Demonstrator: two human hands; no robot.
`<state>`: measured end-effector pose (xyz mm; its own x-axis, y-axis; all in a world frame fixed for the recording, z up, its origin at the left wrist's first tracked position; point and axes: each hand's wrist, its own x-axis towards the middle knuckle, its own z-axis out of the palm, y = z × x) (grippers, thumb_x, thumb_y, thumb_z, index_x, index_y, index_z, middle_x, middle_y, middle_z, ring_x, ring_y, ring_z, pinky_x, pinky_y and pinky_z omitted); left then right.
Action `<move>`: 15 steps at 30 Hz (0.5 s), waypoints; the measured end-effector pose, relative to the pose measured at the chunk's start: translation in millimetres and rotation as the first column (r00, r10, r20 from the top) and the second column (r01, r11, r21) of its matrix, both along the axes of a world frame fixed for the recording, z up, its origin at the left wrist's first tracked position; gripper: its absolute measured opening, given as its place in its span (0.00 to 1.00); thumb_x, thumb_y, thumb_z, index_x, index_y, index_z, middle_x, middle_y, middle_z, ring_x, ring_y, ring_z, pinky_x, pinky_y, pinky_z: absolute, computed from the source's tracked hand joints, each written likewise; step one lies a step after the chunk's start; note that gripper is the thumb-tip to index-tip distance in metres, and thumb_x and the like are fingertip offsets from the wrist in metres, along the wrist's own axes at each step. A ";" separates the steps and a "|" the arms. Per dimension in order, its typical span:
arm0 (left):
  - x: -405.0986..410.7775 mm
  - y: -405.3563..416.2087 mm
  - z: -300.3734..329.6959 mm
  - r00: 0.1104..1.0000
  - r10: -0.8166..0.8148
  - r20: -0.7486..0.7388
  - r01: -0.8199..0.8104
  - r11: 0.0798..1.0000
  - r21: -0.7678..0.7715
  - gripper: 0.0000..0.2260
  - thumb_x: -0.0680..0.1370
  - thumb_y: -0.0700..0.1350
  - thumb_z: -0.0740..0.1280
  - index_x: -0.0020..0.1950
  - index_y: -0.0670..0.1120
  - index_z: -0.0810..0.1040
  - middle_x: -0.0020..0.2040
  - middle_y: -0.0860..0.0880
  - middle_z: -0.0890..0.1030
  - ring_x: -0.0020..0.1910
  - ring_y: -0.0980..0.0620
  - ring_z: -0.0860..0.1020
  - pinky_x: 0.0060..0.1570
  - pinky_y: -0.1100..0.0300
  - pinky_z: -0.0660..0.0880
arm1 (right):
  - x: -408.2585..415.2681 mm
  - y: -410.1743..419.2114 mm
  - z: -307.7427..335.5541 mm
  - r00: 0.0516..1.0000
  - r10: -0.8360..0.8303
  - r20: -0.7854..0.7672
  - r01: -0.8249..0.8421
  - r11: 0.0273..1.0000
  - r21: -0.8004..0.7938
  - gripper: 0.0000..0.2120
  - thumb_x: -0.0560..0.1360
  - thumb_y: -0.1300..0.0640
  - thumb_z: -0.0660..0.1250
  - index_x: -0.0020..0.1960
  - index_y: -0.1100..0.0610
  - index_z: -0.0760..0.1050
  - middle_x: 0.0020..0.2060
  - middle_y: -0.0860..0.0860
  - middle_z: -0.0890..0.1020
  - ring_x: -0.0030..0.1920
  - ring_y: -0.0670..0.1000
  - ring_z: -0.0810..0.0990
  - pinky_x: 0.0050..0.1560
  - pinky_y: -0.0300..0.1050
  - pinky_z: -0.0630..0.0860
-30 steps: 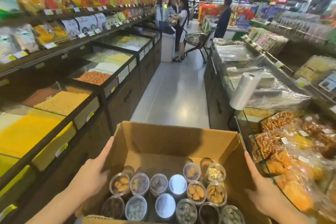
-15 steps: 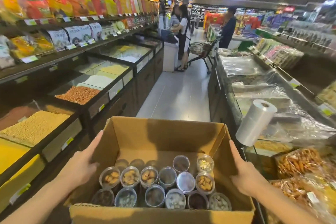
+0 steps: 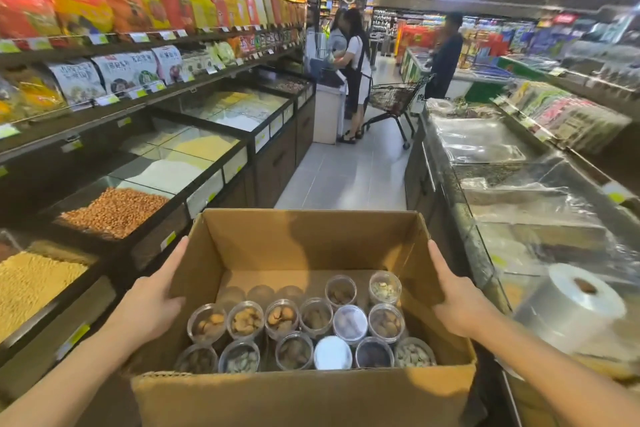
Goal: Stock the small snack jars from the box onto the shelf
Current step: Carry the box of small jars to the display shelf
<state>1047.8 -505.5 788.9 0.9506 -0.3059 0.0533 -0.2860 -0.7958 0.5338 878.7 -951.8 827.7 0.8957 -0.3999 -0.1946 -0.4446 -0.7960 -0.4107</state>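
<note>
A shop aisle runs ahead, with bins of grain (image 3: 114,210) on the left under shelves (image 3: 145,42) of bagged snacks. A big cardboard box (image 3: 304,395) is carried chest-high down the middle. The left hand (image 3: 152,308) and right hand (image 3: 457,305) press flat against its side walls, fingers straight, each grip apart, likely to keep it level. The snack jars (image 3: 311,333) stand upright inside, packed close on the box floor, none shelved yet.
</note>
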 end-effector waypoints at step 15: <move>238.3 -77.4 2.4 0.999 -0.001 -0.042 0.002 0.999 0.039 0.47 0.78 0.36 0.68 0.78 0.69 0.40 0.42 0.50 0.80 0.28 0.55 0.81 0.27 0.67 0.75 | 247.9 -71.7 -19.2 0.998 0.056 0.026 -0.058 0.996 0.067 0.49 0.81 0.62 0.65 0.74 0.37 0.26 0.46 0.44 0.76 0.38 0.40 0.77 0.37 0.32 0.74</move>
